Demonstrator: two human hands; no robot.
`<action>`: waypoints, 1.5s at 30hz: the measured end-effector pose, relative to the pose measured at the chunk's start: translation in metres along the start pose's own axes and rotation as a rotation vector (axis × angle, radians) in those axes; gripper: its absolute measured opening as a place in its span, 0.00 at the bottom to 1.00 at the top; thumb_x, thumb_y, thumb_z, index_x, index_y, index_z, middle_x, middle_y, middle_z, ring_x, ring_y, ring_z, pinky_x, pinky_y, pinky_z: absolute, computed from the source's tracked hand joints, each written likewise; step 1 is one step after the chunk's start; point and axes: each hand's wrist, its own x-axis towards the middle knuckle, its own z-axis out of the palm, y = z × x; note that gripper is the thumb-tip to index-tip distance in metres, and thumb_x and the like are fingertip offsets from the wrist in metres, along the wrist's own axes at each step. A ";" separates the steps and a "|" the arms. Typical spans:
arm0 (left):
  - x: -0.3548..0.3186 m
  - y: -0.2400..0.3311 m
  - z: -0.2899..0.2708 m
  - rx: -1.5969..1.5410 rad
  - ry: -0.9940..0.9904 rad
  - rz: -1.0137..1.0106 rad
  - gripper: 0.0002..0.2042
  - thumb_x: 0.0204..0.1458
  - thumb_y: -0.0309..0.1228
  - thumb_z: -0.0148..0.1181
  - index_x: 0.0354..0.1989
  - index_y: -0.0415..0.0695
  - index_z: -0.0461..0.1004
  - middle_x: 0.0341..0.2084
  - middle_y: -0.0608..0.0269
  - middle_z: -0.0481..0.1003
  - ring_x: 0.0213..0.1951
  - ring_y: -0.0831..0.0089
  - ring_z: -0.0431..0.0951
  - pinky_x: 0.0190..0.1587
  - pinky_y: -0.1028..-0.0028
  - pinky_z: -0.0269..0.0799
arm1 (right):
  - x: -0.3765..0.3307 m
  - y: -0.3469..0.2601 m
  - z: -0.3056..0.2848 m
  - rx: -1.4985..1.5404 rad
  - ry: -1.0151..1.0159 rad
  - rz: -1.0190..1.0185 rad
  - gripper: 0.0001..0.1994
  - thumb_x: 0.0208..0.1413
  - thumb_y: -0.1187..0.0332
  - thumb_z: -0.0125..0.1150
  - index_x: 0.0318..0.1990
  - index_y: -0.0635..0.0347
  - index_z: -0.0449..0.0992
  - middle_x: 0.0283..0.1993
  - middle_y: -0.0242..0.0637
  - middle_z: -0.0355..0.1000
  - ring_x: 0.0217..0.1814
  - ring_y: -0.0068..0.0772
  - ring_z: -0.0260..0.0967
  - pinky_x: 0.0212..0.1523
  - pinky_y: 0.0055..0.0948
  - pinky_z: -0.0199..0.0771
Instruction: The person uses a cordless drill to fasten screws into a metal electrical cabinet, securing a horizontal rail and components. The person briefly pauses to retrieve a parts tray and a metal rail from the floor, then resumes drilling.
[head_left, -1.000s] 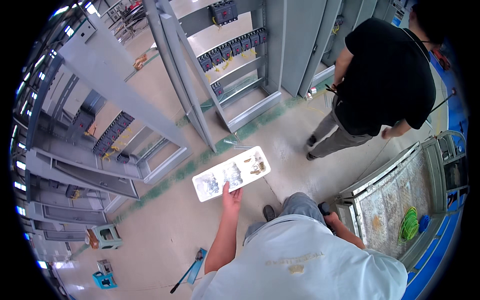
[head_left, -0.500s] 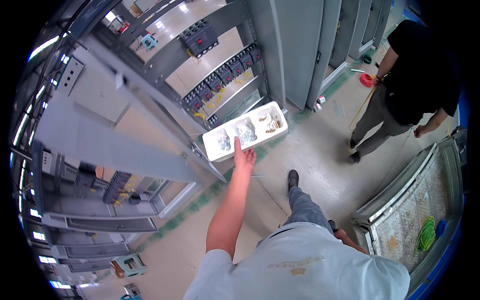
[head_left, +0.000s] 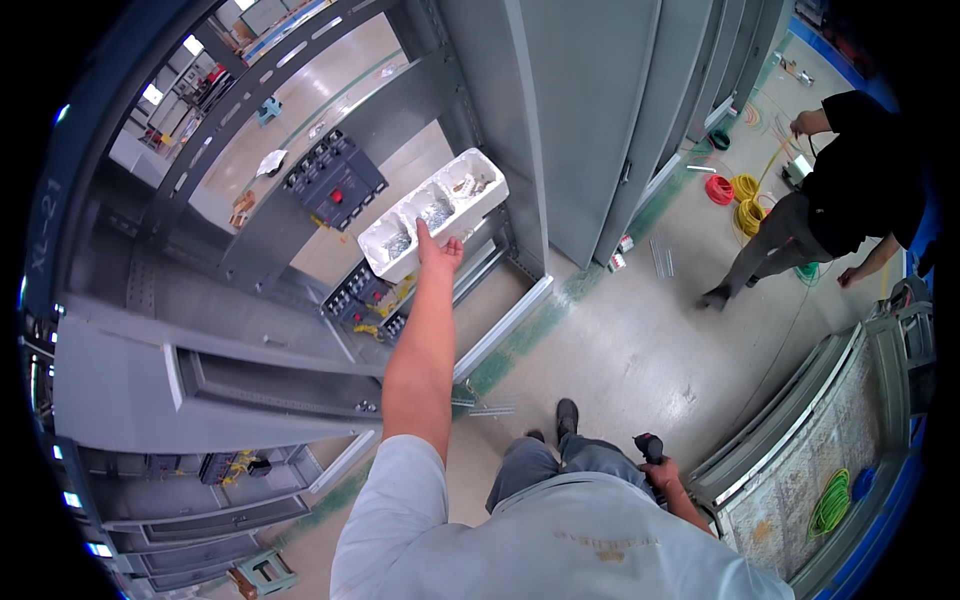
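My left hand (head_left: 437,252) reaches forward, gripping the near side of a white foam tray (head_left: 480,211), thumb over its rim. Of the tray's three compartments, two hold shiny silvery small hardware and the right one holds brass-coloured pieces. The tray is up at the opening of a grey electrical cabinet (head_left: 545,150), in front of its crossbars. Behind it a large dark circuit breaker (head_left: 335,180) with a red part is mounted; smaller breakers (head_left: 352,300) with yellow wires show below. Low at my right side, my right hand (head_left: 660,474) is wrapped round a dark cordless drill (head_left: 649,446).
A person in black (head_left: 862,180) stands at the right near red (head_left: 719,190) and yellow wire coils (head_left: 750,215). A metal-framed cart (head_left: 800,480) carrying a green coil (head_left: 830,503) is at my lower right. Metal strips (head_left: 662,258) lie on the floor. A stool (head_left: 268,572) stands lower left.
The foam tray in my left hand has moved left and farther into the cabinet opening as I came closer. My right hand has come into fuller view with the drill. The other person's arm has reached outward.
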 end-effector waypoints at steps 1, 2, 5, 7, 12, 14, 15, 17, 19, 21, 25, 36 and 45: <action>0.011 0.004 0.009 -0.011 0.009 -0.003 0.49 0.34 0.67 0.70 0.60 0.48 0.60 0.47 0.58 0.64 0.44 0.66 0.65 0.50 0.66 0.69 | -0.006 -0.012 -0.002 0.038 0.001 0.009 0.25 0.35 0.57 0.75 0.42 0.62 0.82 0.36 0.44 0.81 0.41 0.40 0.79 0.44 0.38 0.77; 0.023 0.008 0.017 -0.021 0.017 -0.005 0.49 0.34 0.68 0.70 0.61 0.48 0.60 0.48 0.57 0.63 0.44 0.66 0.65 0.50 0.66 0.69 | -0.004 -0.013 0.001 0.092 0.002 0.026 0.24 0.36 0.58 0.75 0.42 0.61 0.82 0.36 0.44 0.81 0.41 0.40 0.79 0.44 0.37 0.77; 0.052 0.017 0.039 -0.070 0.037 -0.021 0.50 0.34 0.67 0.71 0.62 0.48 0.59 0.52 0.56 0.62 0.48 0.63 0.65 0.52 0.64 0.68 | -0.003 -0.011 0.008 0.041 0.068 0.070 0.23 0.37 0.58 0.74 0.42 0.61 0.82 0.37 0.44 0.81 0.41 0.38 0.79 0.44 0.38 0.77; 0.060 0.016 0.054 -0.089 0.050 -0.007 0.51 0.34 0.66 0.72 0.62 0.47 0.59 0.53 0.55 0.62 0.50 0.61 0.65 0.57 0.59 0.68 | 0.009 0.031 0.027 -0.046 0.119 0.084 0.24 0.37 0.57 0.72 0.42 0.62 0.82 0.35 0.47 0.80 0.40 0.42 0.80 0.43 0.39 0.77; 0.048 0.015 0.081 -0.093 0.017 0.031 0.52 0.34 0.67 0.71 0.63 0.45 0.58 0.53 0.50 0.61 0.53 0.59 0.65 0.61 0.53 0.68 | 0.012 0.086 0.061 -0.169 0.039 0.153 0.23 0.43 0.52 0.65 0.42 0.60 0.83 0.39 0.53 0.79 0.48 0.51 0.78 0.48 0.41 0.75; 0.051 0.018 0.061 -0.131 0.023 0.011 0.53 0.35 0.67 0.70 0.64 0.44 0.57 0.54 0.49 0.60 0.54 0.57 0.65 0.60 0.52 0.69 | 0.039 0.179 0.053 -0.133 -0.105 0.244 0.24 0.44 0.50 0.65 0.42 0.60 0.83 0.39 0.52 0.79 0.48 0.51 0.78 0.48 0.41 0.75; 0.061 0.018 0.044 -0.161 0.025 -0.012 0.53 0.34 0.67 0.70 0.64 0.43 0.57 0.55 0.48 0.60 0.55 0.56 0.65 0.60 0.52 0.70 | 0.043 0.217 0.034 -0.132 -0.173 0.312 0.24 0.44 0.49 0.65 0.42 0.60 0.83 0.39 0.52 0.79 0.49 0.51 0.78 0.49 0.42 0.75; 0.039 0.015 0.065 -0.090 -0.097 0.058 0.55 0.34 0.68 0.70 0.65 0.41 0.55 0.56 0.47 0.59 0.56 0.55 0.65 0.59 0.51 0.71 | 0.042 0.128 0.089 -0.255 -0.029 0.157 0.25 0.45 0.48 0.65 0.42 0.62 0.82 0.41 0.54 0.79 0.49 0.52 0.77 0.49 0.43 0.75; 0.032 0.005 0.072 -0.070 -0.127 0.033 0.58 0.34 0.67 0.71 0.66 0.40 0.52 0.57 0.46 0.59 0.58 0.54 0.65 0.58 0.51 0.72 | 0.008 0.071 0.080 -0.214 -0.049 0.158 0.26 0.45 0.48 0.65 0.42 0.62 0.82 0.42 0.54 0.78 0.49 0.54 0.77 0.49 0.44 0.75; 0.025 0.006 0.059 -0.109 -0.118 0.031 0.60 0.35 0.67 0.71 0.68 0.39 0.47 0.60 0.45 0.57 0.57 0.53 0.67 0.57 0.51 0.73 | 0.017 0.059 0.064 -0.256 -0.026 0.134 0.26 0.43 0.49 0.66 0.42 0.62 0.81 0.43 0.55 0.78 0.49 0.55 0.76 0.49 0.45 0.75; 0.010 -0.008 0.035 -0.090 -0.194 0.040 0.63 0.37 0.69 0.67 0.71 0.38 0.40 0.67 0.46 0.52 0.55 0.52 0.71 0.56 0.52 0.74 | 0.031 0.026 0.053 -0.273 0.072 0.091 0.25 0.44 0.50 0.66 0.43 0.62 0.81 0.42 0.55 0.78 0.49 0.54 0.76 0.48 0.44 0.75; -0.072 -0.128 -0.286 0.624 0.175 -0.087 0.17 0.57 0.41 0.64 0.43 0.40 0.72 0.32 0.60 0.76 0.34 0.69 0.80 0.37 0.69 0.81 | 0.109 -0.028 0.010 -0.268 -0.070 0.019 0.18 0.44 0.57 0.72 0.35 0.63 0.78 0.23 0.41 0.77 0.24 0.36 0.77 0.30 0.37 0.75; -0.054 -0.232 -0.482 0.676 0.642 -0.359 0.16 0.55 0.41 0.65 0.39 0.40 0.71 0.30 0.59 0.74 0.31 0.69 0.79 0.31 0.66 0.81 | 0.081 -0.032 0.033 -0.446 -0.007 -0.212 0.26 0.44 0.56 0.71 0.47 0.63 0.76 0.40 0.54 0.78 0.44 0.56 0.76 0.44 0.43 0.74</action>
